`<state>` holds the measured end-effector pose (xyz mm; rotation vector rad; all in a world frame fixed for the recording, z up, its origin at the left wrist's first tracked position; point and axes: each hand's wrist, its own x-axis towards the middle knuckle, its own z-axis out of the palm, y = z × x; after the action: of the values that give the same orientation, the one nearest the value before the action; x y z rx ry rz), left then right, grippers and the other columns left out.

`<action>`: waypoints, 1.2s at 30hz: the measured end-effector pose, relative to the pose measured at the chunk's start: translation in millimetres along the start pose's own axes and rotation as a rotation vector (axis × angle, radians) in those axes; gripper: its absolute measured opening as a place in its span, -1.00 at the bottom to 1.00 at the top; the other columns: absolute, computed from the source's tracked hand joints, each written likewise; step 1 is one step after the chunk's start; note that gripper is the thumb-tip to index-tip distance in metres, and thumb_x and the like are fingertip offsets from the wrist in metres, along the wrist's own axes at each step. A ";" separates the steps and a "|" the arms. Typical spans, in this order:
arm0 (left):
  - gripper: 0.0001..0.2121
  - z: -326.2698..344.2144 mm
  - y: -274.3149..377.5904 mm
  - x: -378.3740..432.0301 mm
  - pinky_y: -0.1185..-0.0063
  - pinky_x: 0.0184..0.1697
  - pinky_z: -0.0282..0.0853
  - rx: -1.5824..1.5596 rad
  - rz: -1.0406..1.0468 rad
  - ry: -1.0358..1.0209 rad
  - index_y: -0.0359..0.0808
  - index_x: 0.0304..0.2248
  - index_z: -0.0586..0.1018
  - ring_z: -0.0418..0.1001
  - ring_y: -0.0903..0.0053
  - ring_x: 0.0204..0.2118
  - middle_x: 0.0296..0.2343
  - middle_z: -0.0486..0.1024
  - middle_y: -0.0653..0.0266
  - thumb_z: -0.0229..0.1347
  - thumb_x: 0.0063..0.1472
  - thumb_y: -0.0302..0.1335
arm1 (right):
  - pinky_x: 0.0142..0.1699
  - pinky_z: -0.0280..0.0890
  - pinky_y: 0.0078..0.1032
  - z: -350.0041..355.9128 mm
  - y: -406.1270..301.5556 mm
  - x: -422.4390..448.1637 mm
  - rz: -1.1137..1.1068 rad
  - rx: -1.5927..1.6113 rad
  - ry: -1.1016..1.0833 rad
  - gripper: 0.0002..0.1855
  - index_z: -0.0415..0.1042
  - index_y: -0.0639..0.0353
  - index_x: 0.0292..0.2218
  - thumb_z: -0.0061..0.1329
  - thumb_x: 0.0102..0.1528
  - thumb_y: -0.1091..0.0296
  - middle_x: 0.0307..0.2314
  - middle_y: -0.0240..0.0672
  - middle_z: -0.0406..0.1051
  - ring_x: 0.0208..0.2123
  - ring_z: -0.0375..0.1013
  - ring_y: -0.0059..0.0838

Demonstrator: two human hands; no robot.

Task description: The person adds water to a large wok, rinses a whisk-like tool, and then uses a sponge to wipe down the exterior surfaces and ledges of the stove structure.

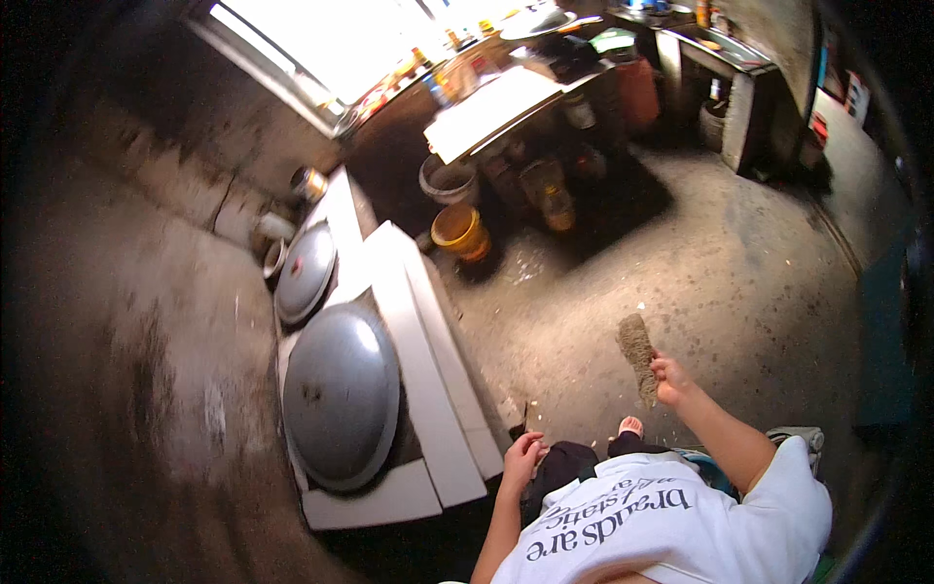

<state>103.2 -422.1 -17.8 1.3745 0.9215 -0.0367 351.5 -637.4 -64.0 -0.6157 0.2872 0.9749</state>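
Observation:
My right hand (670, 376) is closed around a rough, tan, elongated fibrous scrubber (636, 350), which looks like a dried loofah. It is held out over the concrete floor, its far end pointing away from me. Down by my dark trousers (565, 467), my left hand (522, 463) hangs near the front corner of a white-tiled stove (452, 438). Its fingers are partly curled, and I see nothing held in them. Set into the stove is a large wok with a domed grey metal lid (343, 398); a smaller domed lid (306, 274) lies farther along.
Beyond the stove stand a yellow bucket (461, 232) and a pale bucket (447, 182). A worktable (503, 109) beneath the bright window bears bottles and cookware. A sink counter (730, 55) is at far right. The stained floor (730, 270) stretches ahead of me.

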 end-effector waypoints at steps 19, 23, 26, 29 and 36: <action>-0.81 198.9 185.2 343.1 0.72 -0.47 0.22 0.313 -0.033 -0.475 -0.31 -0.31 0.38 0.33 0.69 -0.53 -0.53 0.42 0.35 -0.15 0.07 -0.46 | -0.27 0.26 -0.44 -85.4 -238.8 96.9 -0.475 0.417 0.525 -0.79 0.28 0.33 -0.42 -0.26 -0.19 0.51 -0.48 -0.25 0.32 -0.44 0.32 -0.36; -0.80 260.6 237.4 411.9 0.72 -0.46 0.24 0.560 0.001 -0.619 -0.32 -0.31 0.39 0.35 0.68 -0.51 -0.51 0.43 0.33 -0.16 0.08 -0.45 | -0.22 0.22 -0.45 -111.7 -284.4 108.2 -0.582 0.531 0.547 -0.79 0.28 0.33 -0.41 -0.27 -0.17 0.50 -0.46 -0.25 0.31 -0.38 0.29 -0.37; -0.80 327.9 291.9 455.2 0.71 -0.46 0.24 0.576 0.035 -0.701 -0.34 -0.30 0.38 0.35 0.67 -0.52 -0.52 0.43 0.32 -0.15 0.07 -0.47 | -0.19 0.21 -0.41 -114.2 -333.8 112.0 -0.635 0.638 0.634 -0.77 0.25 0.34 -0.37 -0.26 -0.14 0.47 -0.39 -0.22 0.29 -0.35 0.28 -0.33; -0.80 397.0 320.5 502.9 0.71 -0.49 0.23 0.561 0.091 -0.723 -0.34 -0.32 0.40 0.35 0.67 -0.54 -0.54 0.44 0.31 -0.15 0.03 -0.51 | -0.23 0.23 -0.36 -152.4 -385.9 124.0 -0.705 0.723 0.659 -0.75 0.25 0.32 -0.34 -0.25 -0.14 0.46 -0.38 -0.19 0.29 -0.34 0.28 -0.29; -0.81 539.4 378.1 548.9 0.72 -0.50 0.24 0.382 -0.006 -0.841 -0.34 -0.30 0.38 0.35 0.66 -0.53 -0.51 0.43 0.30 -0.12 0.08 -0.46 | -0.24 0.23 -0.38 -166.9 -582.2 162.0 -0.740 0.661 0.503 -0.66 0.21 0.30 -0.27 -0.28 -0.18 0.54 -0.41 -0.23 0.28 -0.34 0.27 -0.32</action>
<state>953.8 -517.4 -70.7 1.5030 0.2061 -0.7701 935.1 -866.5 -68.6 -0.2948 0.7289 -0.0263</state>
